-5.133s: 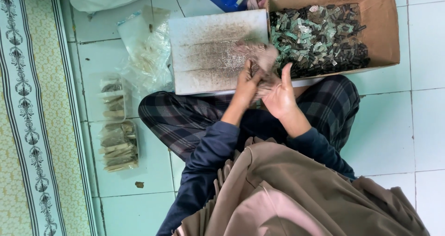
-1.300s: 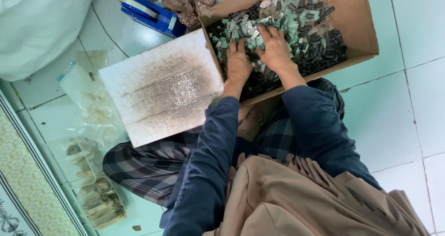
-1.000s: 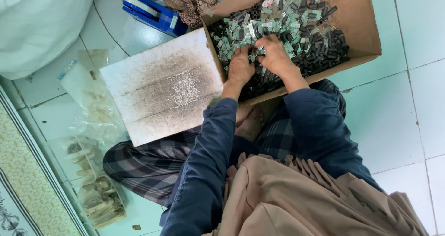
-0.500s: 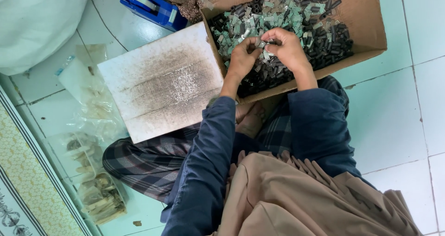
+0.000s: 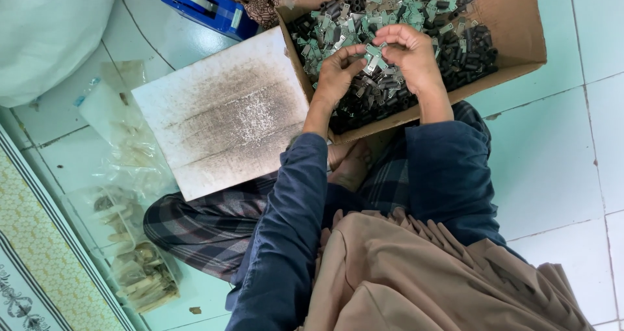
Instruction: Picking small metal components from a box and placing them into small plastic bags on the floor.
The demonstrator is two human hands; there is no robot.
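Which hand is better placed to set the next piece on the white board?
Left, probably. The left hand sits at the cardboard box edge right beside the white board; the right hand is deeper over the small parts, farther away.

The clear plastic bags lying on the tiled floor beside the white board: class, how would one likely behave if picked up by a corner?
The clear plastic bags look thin and crumpled, so one would probably hang limp rather than hold its shape. The fuller one holds pale pieces, so it would likely sag toward that load. The glossy film may be slippery.
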